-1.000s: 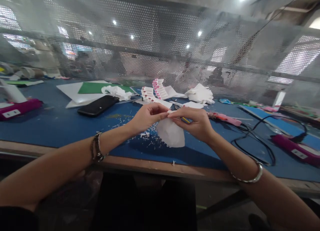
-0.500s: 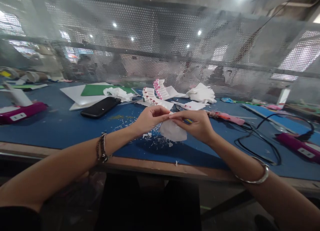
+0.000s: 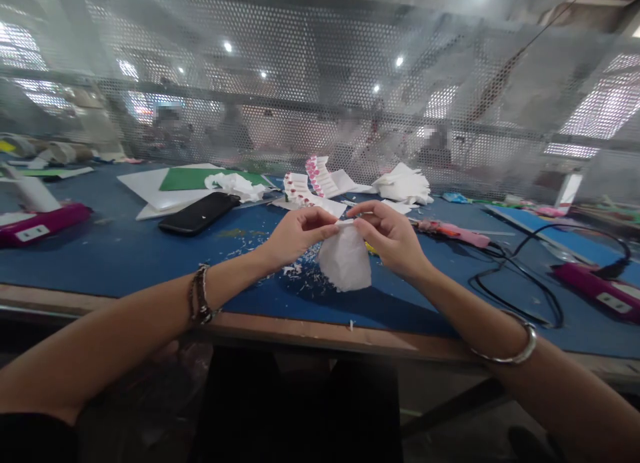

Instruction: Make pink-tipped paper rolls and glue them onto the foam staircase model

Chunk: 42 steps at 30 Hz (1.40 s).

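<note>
A thin white sheet (image 3: 345,259), paper or thin cloth, hangs between my hands above the blue tabletop. Its top edge is folded or gathered. My left hand (image 3: 303,235) pinches the upper left corner between thumb and fingers. At the upper right, my right hand (image 3: 390,239) has its thumb against the edge and its forefinger reaching over the top. Small white scraps (image 3: 293,269) lie scattered under the sheet. Just behind my hands are white strips with pink and dark red tips (image 3: 320,176), and a stack of white sheets (image 3: 403,183).
A black phone (image 3: 199,213) lies to the left, near crumpled white paper (image 3: 237,185) and a green sheet (image 3: 187,179). On the right are a pink-handled tool (image 3: 463,236), a looping black cable (image 3: 480,293) and a purple power strip (image 3: 597,289). A perforated metal screen (image 3: 310,69) stands behind.
My right hand has shifted its fingers, with the forefinger raised away from my left fingertips. More of the sheet's folded top edge shows, and the sheet hangs straighter.
</note>
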Available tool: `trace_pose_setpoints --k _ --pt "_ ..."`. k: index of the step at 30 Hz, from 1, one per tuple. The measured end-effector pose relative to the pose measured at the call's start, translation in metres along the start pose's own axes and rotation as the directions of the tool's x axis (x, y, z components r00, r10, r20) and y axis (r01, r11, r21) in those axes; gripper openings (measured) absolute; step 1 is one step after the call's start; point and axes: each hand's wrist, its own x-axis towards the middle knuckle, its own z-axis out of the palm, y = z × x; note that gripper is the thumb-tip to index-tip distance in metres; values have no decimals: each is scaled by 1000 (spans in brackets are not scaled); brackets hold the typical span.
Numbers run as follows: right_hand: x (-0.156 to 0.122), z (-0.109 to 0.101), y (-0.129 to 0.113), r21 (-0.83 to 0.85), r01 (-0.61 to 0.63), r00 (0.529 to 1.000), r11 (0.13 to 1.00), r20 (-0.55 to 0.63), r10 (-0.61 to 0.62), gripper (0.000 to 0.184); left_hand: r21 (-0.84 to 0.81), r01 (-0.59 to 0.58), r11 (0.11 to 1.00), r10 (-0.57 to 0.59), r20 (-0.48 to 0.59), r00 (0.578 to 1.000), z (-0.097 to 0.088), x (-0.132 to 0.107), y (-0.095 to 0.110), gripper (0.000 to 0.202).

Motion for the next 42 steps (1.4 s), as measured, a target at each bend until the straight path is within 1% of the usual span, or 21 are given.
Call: trace_pose_setpoints --k 2,5,7,13,16,19,22,24,26,28,31,35,38,42 --pt "0 1 0 9 5 1000 1000 9 -5 13 22 -26 999 26 7 1000 0 0 -1 11" --pt "1 3 0 43 -2 1000 999 -19 3 9 22 -57 998 55 48 997 0 0 -2 11" --pt "2 3 1 73 -19 1000 997 -17 20 8 19 -61 998 60 67 996 0 1 -3 11" --pt "3 2 3 210 -93 995 973 65 81 5 -4 -67 998 67 57 996 -1 1 -1 10" --pt "2 2 5 216 -61 996 974 71 46 3 -34 -40 999 42 64 997 -1 1 0 9" --pt "-1 1 6 147 57 997 988 46 -65 7 -58 -5 998 7 36 999 -1 1 0 9" --pt "-3 1 7 -12 196 979 981 65 -195 11 -63 15 998 -15 -4 1000 -1 1 1 10" --pt "-3 2 7 -123 254 966 959 76 -246 9 -65 22 998 -22 1 1000 -1 1 1 8" --pt "-4 2 7 -193 268 963 944 53 -262 8 -77 33 997 -31 20 999 -1 0 1 8" --pt "-3 2 7 -237 255 966 937 21 -258 9 -89 42 995 -39 29 999 -1 0 0 7" --pt "-3 2 7 -261 223 972 939 -19 -236 11 -111 65 992 -62 27 998 -1 0 0 6" --pt "-5 0 8 -291 227 970 929 -18 -243 13 -133 91 987 -86 43 995 -1 1 0 5" --pt "-6 -1 9 -384 276 954 881 -1 -300 12 -114 89 989 -86 38 996 -1 2 0 5" --pt "-5 -2 8 -513 361 912 779 21 -409 9 -80 77 994 -75 32 997 0 1 -1 6"
